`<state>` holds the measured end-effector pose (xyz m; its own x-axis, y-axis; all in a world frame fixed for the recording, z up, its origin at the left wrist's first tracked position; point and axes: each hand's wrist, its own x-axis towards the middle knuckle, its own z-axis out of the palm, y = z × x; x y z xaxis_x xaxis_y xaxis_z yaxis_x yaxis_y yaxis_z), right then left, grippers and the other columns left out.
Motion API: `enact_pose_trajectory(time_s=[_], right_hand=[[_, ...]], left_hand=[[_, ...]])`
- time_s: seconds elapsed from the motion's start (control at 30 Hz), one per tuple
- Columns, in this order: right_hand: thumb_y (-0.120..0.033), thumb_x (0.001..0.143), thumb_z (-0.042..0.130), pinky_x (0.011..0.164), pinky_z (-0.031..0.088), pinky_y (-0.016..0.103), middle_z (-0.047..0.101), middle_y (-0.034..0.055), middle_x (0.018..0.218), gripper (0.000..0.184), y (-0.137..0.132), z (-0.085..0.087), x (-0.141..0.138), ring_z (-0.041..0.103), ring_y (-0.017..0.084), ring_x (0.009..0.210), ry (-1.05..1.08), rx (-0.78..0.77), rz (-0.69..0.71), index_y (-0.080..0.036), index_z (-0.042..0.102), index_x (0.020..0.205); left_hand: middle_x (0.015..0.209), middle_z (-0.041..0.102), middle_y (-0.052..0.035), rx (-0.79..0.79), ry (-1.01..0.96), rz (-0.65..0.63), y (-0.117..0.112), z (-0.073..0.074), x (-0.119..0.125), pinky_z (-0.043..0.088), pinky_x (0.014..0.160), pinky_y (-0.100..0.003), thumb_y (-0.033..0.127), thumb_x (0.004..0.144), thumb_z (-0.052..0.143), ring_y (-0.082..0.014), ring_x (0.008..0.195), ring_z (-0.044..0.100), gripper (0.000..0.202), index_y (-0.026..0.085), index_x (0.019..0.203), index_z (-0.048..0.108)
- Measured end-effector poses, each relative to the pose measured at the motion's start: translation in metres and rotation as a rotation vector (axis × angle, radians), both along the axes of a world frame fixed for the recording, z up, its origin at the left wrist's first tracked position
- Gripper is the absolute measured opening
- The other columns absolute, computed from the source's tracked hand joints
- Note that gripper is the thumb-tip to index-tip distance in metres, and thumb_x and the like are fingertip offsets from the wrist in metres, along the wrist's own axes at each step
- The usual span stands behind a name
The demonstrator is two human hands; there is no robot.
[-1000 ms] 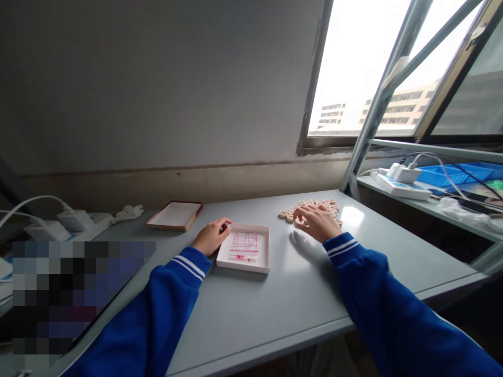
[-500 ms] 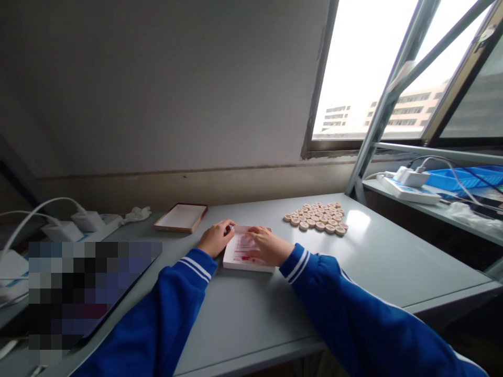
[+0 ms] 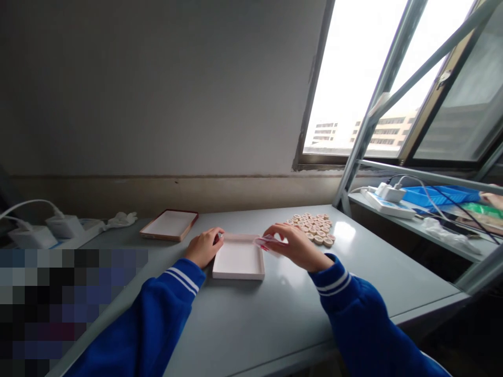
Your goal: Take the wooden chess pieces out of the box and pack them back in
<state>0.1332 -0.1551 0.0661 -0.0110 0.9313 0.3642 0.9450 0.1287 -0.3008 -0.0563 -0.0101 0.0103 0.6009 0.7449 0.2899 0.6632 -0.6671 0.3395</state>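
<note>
In front of me on the desk lies a shallow white open box (image 3: pixel 238 262), its bare white bottom showing. My left hand (image 3: pixel 204 247) is closed at the box's left rim, thumb and fingers gripping its edge; a small dark red patch shows by the thumb. Above the box's right side, my right hand (image 3: pixel 293 245) pinches a thin, see-through sheet with pink and red markings (image 3: pixel 271 242). Behind that hand sits a cluster of round wooden Chinese chess pieces (image 3: pixel 314 226), partly hidden by the fingers.
A box lid (image 3: pixel 170 225) with a dark red edge lies upturned at the back left. Plugs and a power strip (image 3: pixel 65 226) stand at the far left. On the right shelf are a second power strip (image 3: pixel 387 203) and a blue basket (image 3: pixel 436 195). A metal post rises by the window.
My right hand has lifted the red-marked sheet out of the white box and moved right with it. My left hand remains at the box's left edge. The view has shifted slightly.
</note>
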Motion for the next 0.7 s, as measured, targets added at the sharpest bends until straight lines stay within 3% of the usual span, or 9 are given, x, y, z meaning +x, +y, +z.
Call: enact_pose_trajectory(time_s=[0.1, 0.23, 0.33, 0.4, 0.53, 0.7], right_hand=[[-0.041, 0.075, 0.053, 0.073, 0.037, 0.032, 0.061, 0.0038, 0.092, 0.024, -0.017, -0.006, 0.029, 0.053, 0.019, 0.087, -0.070, -0.096, -0.062, -0.024, 0.060, 0.091], [-0.051, 0.068, 0.056, 0.077, 0.039, 0.038, 0.057, 0.0068, 0.104, 0.049, -0.034, -0.025, 0.056, 0.052, 0.024, 0.094, -0.109, -0.221, -0.193, -0.025, 0.052, 0.108], [-0.055, 0.075, 0.042, 0.076, 0.041, 0.038, 0.058, 0.0059, 0.103, 0.046, -0.045, -0.034, 0.068, 0.053, 0.023, 0.093, -0.071, -0.226, -0.322, -0.025, 0.051, 0.109], [-0.054, 0.074, 0.044, 0.076, 0.042, 0.037, 0.058, 0.0066, 0.103, 0.045, -0.052, -0.036, 0.075, 0.053, 0.023, 0.092, -0.079, -0.239, -0.362, -0.024, 0.052, 0.106], [-0.047, 0.067, 0.055, 0.071, 0.044, 0.034, 0.057, 0.0088, 0.097, 0.047, -0.059, -0.037, 0.088, 0.055, 0.020, 0.080, -0.047, -0.337, -0.288, -0.019, 0.053, 0.104], [-0.038, 0.068, 0.054, 0.059, 0.042, 0.030, 0.059, 0.0050, 0.072, 0.023, -0.053, -0.034, 0.088, 0.054, 0.017, 0.064, 0.000, -0.476, -0.176, -0.017, 0.057, 0.078]], left_hand=[[0.084, 0.061, -0.0021, 0.011, -0.017, 0.007, 0.002, -0.001, 0.000, 0.041, 0.064, -0.028, 0.033, 0.083, 0.031, -0.0186, 0.077, 0.058, 0.028, 0.022, 0.100, 0.051], [0.085, 0.060, -0.0037, 0.087, -0.091, 0.015, 0.006, -0.004, 0.000, 0.041, 0.070, -0.030, 0.038, 0.084, 0.030, -0.0193, 0.080, 0.057, 0.033, 0.019, 0.105, 0.046], [0.084, 0.060, -0.0044, 0.173, -0.158, 0.029, 0.009, -0.005, 0.000, 0.041, 0.073, -0.030, 0.038, 0.085, 0.031, -0.0191, 0.079, 0.057, 0.033, 0.017, 0.104, 0.046], [0.084, 0.059, -0.0045, 0.239, -0.205, 0.038, 0.009, -0.004, -0.001, 0.041, 0.074, -0.030, 0.038, 0.085, 0.031, -0.0182, 0.076, 0.056, 0.032, 0.017, 0.102, 0.048], [0.084, 0.058, -0.0050, 0.367, -0.319, 0.060, 0.007, 0.002, -0.002, 0.040, 0.072, -0.029, 0.034, 0.085, 0.031, -0.0164, 0.073, 0.055, 0.028, 0.016, 0.097, 0.049], [0.092, 0.058, -0.0061, 0.585, -0.388, -0.017, -0.006, 0.011, -0.006, 0.035, 0.078, -0.032, 0.024, 0.083, 0.033, -0.0155, 0.075, 0.053, 0.028, 0.015, 0.108, 0.042]])
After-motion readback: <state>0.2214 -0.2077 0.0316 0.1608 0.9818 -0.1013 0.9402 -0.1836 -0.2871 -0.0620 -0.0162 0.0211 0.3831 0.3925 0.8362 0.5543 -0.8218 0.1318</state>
